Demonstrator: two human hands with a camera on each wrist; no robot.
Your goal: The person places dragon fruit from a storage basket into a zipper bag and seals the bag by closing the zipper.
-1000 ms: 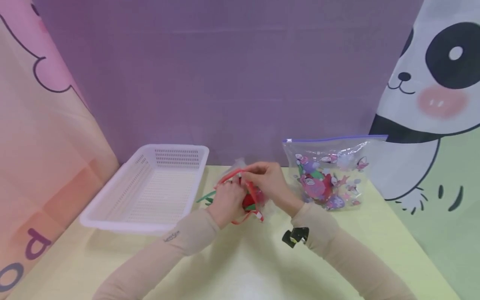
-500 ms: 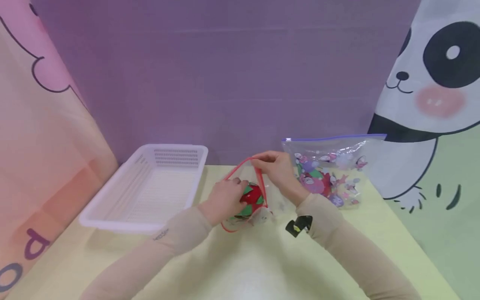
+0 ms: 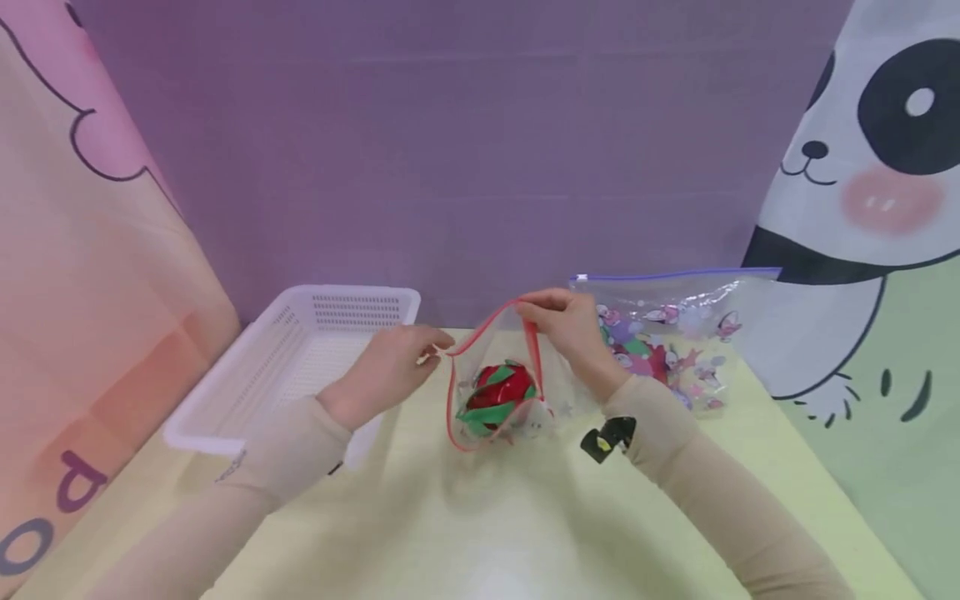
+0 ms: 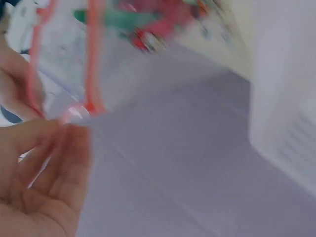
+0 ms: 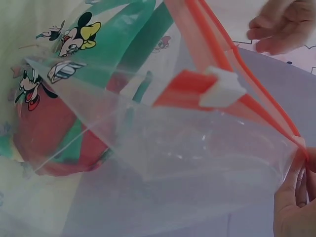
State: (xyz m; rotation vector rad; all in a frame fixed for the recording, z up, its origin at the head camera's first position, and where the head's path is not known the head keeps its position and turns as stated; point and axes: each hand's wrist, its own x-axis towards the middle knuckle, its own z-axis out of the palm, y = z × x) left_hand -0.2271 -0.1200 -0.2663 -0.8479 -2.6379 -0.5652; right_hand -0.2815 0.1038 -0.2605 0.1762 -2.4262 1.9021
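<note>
A clear zip bag with a red zip rim (image 3: 534, 354) and cartoon prints stands open-mouthed on the table. Inside lies a red, rounded thing with green pointed strips (image 3: 498, 393), also seen through the plastic in the right wrist view. With thumb and fingers my right hand (image 3: 573, 333) pinches the bag's upper rim; the right wrist view shows this pinch at its right edge. My left hand (image 3: 390, 367) is outside the bag, just left of its rim, fingers loosely bent. A gap separates it from the rim in the right wrist view; the left wrist view is blurred.
On the left sits a white perforated plastic basket (image 3: 300, 367). Another clear bag with a blue zip (image 3: 678, 275) stands at the right, holding red and green things. A purple backdrop (image 3: 480, 167) rises behind the table (image 3: 480, 533).
My left hand came out of the red-rimmed bag and moved left, leaving the red and green thing inside. My right hand kept the rim, lifting it slightly and moving right.
</note>
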